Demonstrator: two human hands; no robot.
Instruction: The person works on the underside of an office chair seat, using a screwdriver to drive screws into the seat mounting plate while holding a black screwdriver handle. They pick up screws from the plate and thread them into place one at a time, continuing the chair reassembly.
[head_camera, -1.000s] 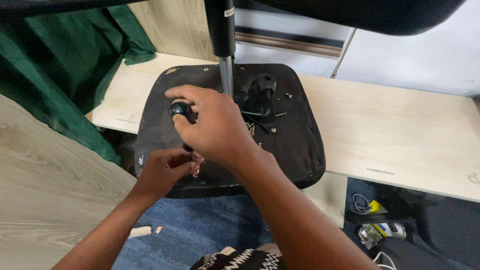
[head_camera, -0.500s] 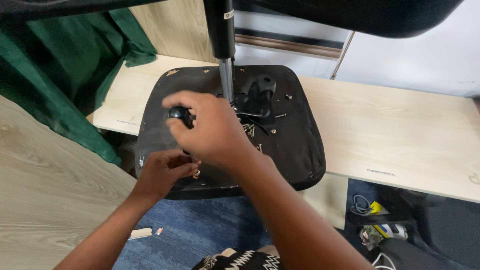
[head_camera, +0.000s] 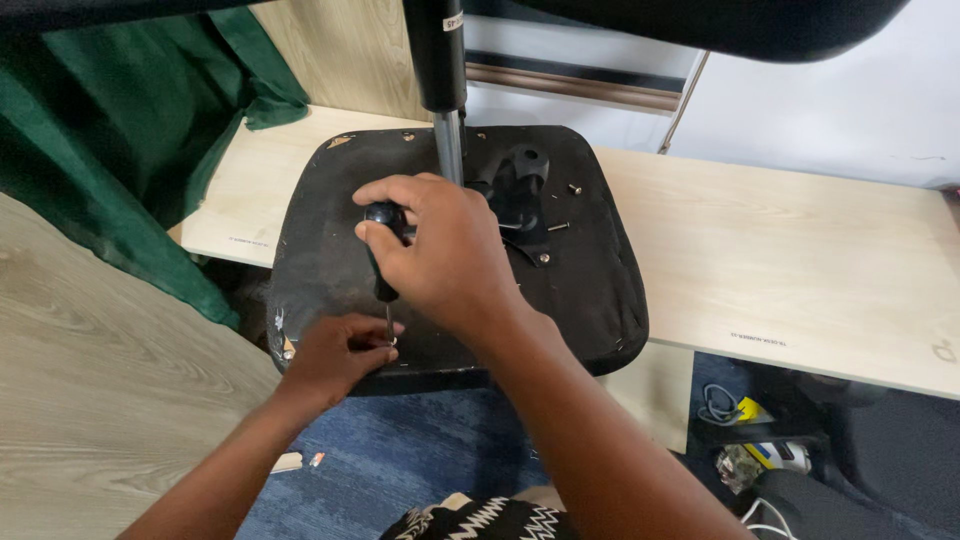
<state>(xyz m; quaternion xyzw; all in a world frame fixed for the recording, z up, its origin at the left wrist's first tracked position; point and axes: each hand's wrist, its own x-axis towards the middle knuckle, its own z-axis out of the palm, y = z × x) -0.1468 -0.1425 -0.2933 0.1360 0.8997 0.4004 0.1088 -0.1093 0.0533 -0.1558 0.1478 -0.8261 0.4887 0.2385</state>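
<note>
**Screwdriver upright on the upturned chair seat**

On the black chair seat (head_camera: 590, 290), which lies underside up across a pale wooden board (head_camera: 800, 260), we have both hands at work near the seat's front-left edge. Our right hand (head_camera: 450, 255) is closed around the black handle of a screwdriver (head_camera: 383, 255), fingers wrapped over the top and the thumb against the side; the tool stands nearly upright, its thin shaft running down toward the seat's underside. Our left hand (head_camera: 335, 355) sits just below the right one, fingertips pinched together at the tip of the shaft, where something small and metallic shows; we cannot tell whether that is a screw or a washer.

We judge the screwdriver to be light and stiff, its rounded handle giving a firm hold from above, while the slim shaft is best steadied low down, as the left fingers do. The small piece at the tip looks easy to drop. The seat itself seems heavy and rigid and lies flat without being held.

Behind the right hand, a chrome column (head_camera: 449, 145) with a black sleeve rises out of the seat's middle. Just beside the column is a black lever bracket (head_camera: 520, 195), with loose screws (head_camera: 575, 188) lying near it. Left of the seat hangs a green cloth (head_camera: 110, 150); below the seat's front edge lies blue carpet (head_camera: 400, 450).
</note>
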